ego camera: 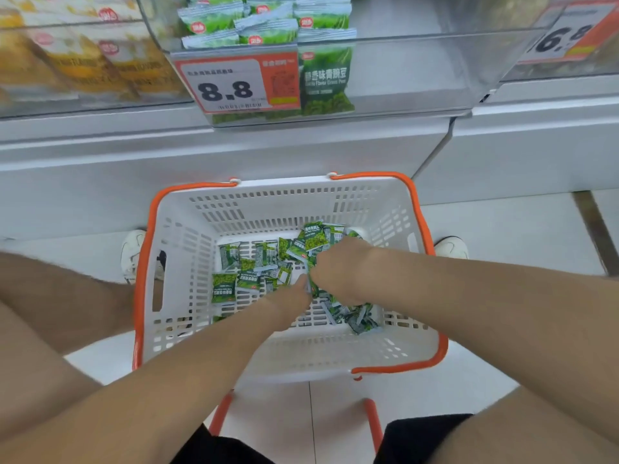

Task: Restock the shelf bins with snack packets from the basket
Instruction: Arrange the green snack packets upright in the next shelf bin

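A white basket [187, 236] with orange handles stands on the floor between my knees. Several small green snack packets [231, 283] lie on its bottom. Both my arms reach down into it. My right hand [338, 272] is curled round a bunch of green packets near the basket's right side. My left hand [291, 299] lies just left of it, fingertips touching the same bunch; its grip is hidden. Above, a clear shelf bin [402, 72] holds more green packets [268, 25], stacked on its left half.
A price tag reading 8.8 [231, 85] hangs on the bin's front. A neighbouring bin [77, 61] at the left holds yellow packets. Another tag [566, 38] shows at the upper right. My shoes [132, 252] stand on either side of the basket on white tiles.
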Motion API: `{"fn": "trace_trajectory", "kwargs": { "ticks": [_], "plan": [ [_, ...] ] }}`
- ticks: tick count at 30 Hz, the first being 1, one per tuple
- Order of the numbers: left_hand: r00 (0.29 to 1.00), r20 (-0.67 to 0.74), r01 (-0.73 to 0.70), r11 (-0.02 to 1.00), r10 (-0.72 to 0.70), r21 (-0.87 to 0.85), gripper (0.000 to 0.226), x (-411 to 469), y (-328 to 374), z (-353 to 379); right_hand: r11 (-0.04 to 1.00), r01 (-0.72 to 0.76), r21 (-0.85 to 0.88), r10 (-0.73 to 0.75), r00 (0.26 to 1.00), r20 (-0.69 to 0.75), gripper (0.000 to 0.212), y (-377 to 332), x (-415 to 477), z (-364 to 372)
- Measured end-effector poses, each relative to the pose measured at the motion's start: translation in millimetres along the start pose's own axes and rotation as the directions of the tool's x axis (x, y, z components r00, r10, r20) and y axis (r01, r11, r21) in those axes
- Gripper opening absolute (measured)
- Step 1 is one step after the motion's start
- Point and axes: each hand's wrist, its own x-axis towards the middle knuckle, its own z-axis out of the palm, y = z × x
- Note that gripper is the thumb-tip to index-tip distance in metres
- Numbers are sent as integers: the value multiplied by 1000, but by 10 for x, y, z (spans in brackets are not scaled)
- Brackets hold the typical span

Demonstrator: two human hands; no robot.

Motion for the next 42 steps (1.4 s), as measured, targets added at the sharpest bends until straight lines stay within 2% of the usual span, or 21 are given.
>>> {"fn": "trace_trajectory", "kwargs": {
  "ticks": [3, 8, 9, 11, 13, 15, 17, 21, 24, 26, 28, 29, 31, 33, 38, 40, 42],
  "plan": [
    [996, -89, -2, 996, -6, -93, 46, -24, -77, -74, 1000, -11, 4, 11, 1000, 8, 16, 38, -15, -45],
    [970, -222, 2, 923, -95, -385, 16, -235, -185, -438, 998, -64, 25, 65, 997, -50, 16, 114, -150, -192],
    [965, -237, -5, 891, -116, -455, 20, -306, -203, -524, 997, -73, 39, 76, 995, -67, 17, 130, -183, -228],
    [949, -274, -23, 837, -154, -547, 47, -435, -236, -692, 993, -92, 76, 100, 989, -111, 20, 164, -291, -325],
    [922, -331, -33, 811, -202, -584, 63, -584, -247, -880, 988, -113, 103, 129, 979, -161, 11, 197, -419, -434],
    [901, -387, -92, 785, -197, -613, 65, -750, -256, -1064, 979, -139, 148, 167, 965, -203, 13, 228, -531, -531],
    [889, -422, -165, 740, -175, -653, 57, -974, -235, -1284, 969, -167, 184, 211, 945, -251, 17, 267, -618, -613],
    [891, -447, -325, 573, -81, -752, 40, -1442, -179, -1709, 906, -204, 371, 332, 886, -324, 22, 389, -843, -790],
    [865, -501, -406, 537, -35, -739, 34, -1839, -105, -2024, 872, -165, 461, 330, 894, -304, 46, 564, -1033, -917],
    [838, -544, -431, 560, -42, -708, 34, -2104, -30, -2221, 777, -69, 626, 326, 894, -306, 49, 669, -1145, -980],
    [813, -581, -449, 588, -45, -673, 36, -2331, 16, -2365, 549, 92, 831, 347, 879, -327, 38, 751, -1227, -1006],
    [795, -604, -458, 605, -50, -652, 38, -2436, 39, -2417, 445, 167, 880, 368, 861, -350, 31, 771, -1267, -1015],
    [762, -642, -461, 631, -78, -624, 41, -2585, 46, -2486, 320, 278, 905, 419, 816, -399, 24, 795, -1346, -1035],
    [739, -666, -462, 640, -105, -614, 41, -2706, 61, -2528, 274, 331, 903, 456, 782, -425, 25, 793, -1412, -1066],
    [722, -679, -436, 673, -135, -597, 34, -2824, 83, -2599, 231, 357, 905, 511, 747, -425, 31, 795, -1524, -1130],
    [715, -685, -434, 677, -143, -594, 40, -2839, 93, -2628, 211, 370, 905, 525, 737, -425, 33, 809, -1571, -1135],
    [668, -723, -446, 683, -177, -579, 52, -2853, 139, -2657, 170, 407, 898, 529, 730, -431, 30, 825, -1639, -1145]
  ]
}}
